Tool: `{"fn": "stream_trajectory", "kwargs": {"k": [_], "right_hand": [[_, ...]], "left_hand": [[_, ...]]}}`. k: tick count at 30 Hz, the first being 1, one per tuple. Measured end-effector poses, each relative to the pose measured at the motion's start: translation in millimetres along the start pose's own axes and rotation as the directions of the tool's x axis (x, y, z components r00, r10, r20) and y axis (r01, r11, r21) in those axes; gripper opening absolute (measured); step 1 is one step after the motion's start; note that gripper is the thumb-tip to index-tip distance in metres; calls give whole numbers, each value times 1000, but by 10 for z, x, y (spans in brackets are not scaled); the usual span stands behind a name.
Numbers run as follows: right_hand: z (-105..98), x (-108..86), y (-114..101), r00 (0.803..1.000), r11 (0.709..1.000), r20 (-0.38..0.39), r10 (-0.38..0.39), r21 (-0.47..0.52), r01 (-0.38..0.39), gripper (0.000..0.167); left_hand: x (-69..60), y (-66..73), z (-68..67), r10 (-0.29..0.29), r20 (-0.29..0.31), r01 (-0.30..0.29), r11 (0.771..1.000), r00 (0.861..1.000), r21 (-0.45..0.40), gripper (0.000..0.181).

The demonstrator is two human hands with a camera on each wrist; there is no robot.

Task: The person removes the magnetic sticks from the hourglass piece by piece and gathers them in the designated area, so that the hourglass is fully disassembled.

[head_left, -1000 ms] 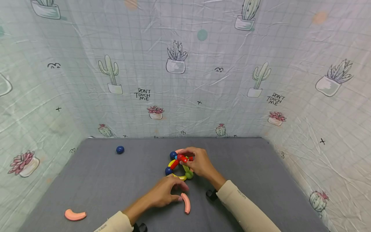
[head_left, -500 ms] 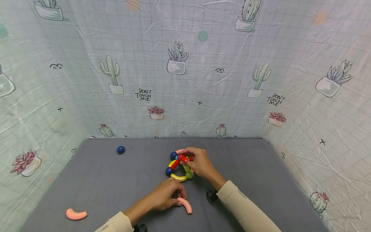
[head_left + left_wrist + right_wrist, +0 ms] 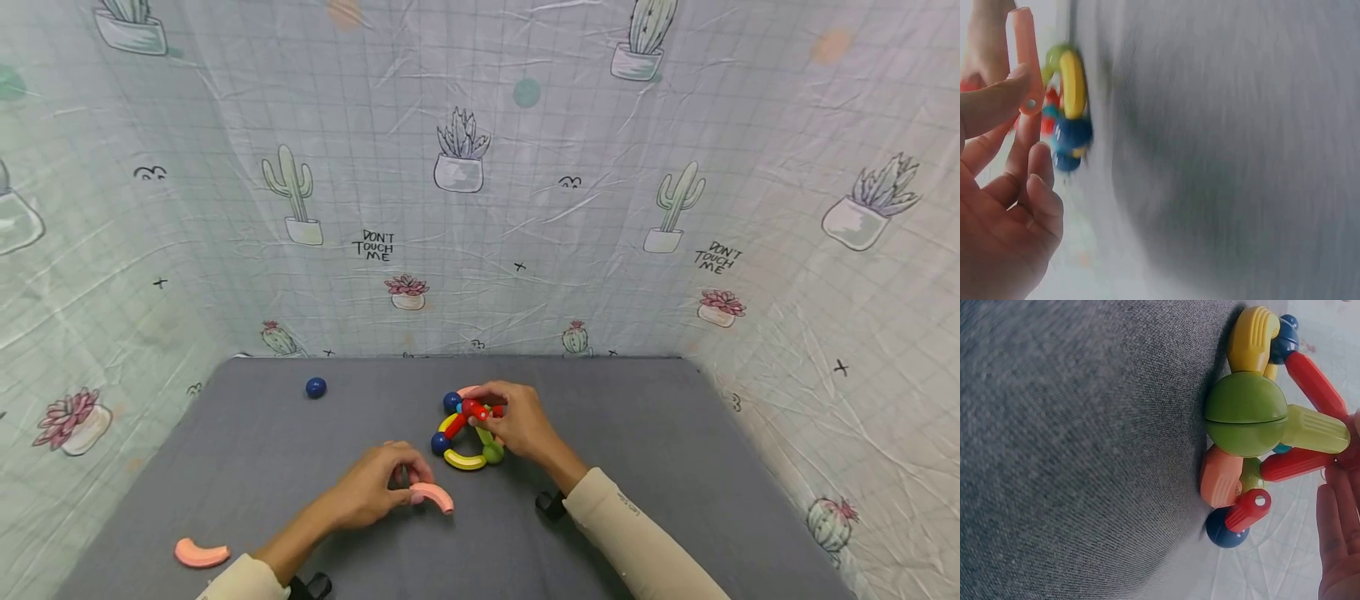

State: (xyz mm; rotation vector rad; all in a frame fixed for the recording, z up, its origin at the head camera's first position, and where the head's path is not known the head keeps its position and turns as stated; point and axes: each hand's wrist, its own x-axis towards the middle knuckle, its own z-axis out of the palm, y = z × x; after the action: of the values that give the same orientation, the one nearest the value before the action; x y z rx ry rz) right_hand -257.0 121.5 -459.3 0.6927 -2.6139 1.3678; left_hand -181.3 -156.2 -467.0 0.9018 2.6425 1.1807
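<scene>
Between thumb and fingers of my left hand [image 3: 375, 485] is a salmon curved magnetic stick [image 3: 433, 495], lifted off the table; the left wrist view shows the metal dot in its end. My right hand [image 3: 516, 418] holds the top of a ball-and-stick structure [image 3: 465, 460], its fingers at the red ball [image 3: 474, 408]. Red and light green sticks slope from that ball to a base ring of yellow and salmon curved sticks. In the right wrist view, a green ball [image 3: 1246, 415] and a blue ball [image 3: 1227, 526] are corners of the base. My palm hides part of the far side.
A loose salmon curved stick [image 3: 201, 553] lies at the front left of the grey table [image 3: 360, 417]. One loose blue ball [image 3: 316, 387] sits near the back left. A cactus-print cloth [image 3: 495, 225] rises behind and at both sides.
My left hand has taken hold of the salmon curved stick beside the structure, lifted it and carried it to the left. The right hand stays on the structure's top.
</scene>
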Motion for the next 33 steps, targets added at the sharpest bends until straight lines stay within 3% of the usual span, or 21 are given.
{"fn": "stream_trajectory", "kwargs": {"k": [10,20,22,28,33], "right_hand": [[-3,-13,13,1000,1000,-4,15,-20,-15,38],[-6,-10,0,1000,1000,7,6,1,-6,38],[-3,-8,4,1000,1000,5,0,-5,0,39],[-3,-8,3,1000,1000,-8,2,-9,-2,38],[-5,-13,1,1000,1000,-6,8,-7,-8,38]], "left_hand": [[-252,-192,-536,-90,-86,91,996,992,7,15],[-755,-525,-998,-177,-124,180,983,976,19,14],[-875,-603,-1069,-197,-127,203,979,972,32,14],[-1196,-856,-1218,-176,-125,185,981,977,66,14],[-1447,-1029,-1288,-207,-149,224,969,967,107,16]]}}
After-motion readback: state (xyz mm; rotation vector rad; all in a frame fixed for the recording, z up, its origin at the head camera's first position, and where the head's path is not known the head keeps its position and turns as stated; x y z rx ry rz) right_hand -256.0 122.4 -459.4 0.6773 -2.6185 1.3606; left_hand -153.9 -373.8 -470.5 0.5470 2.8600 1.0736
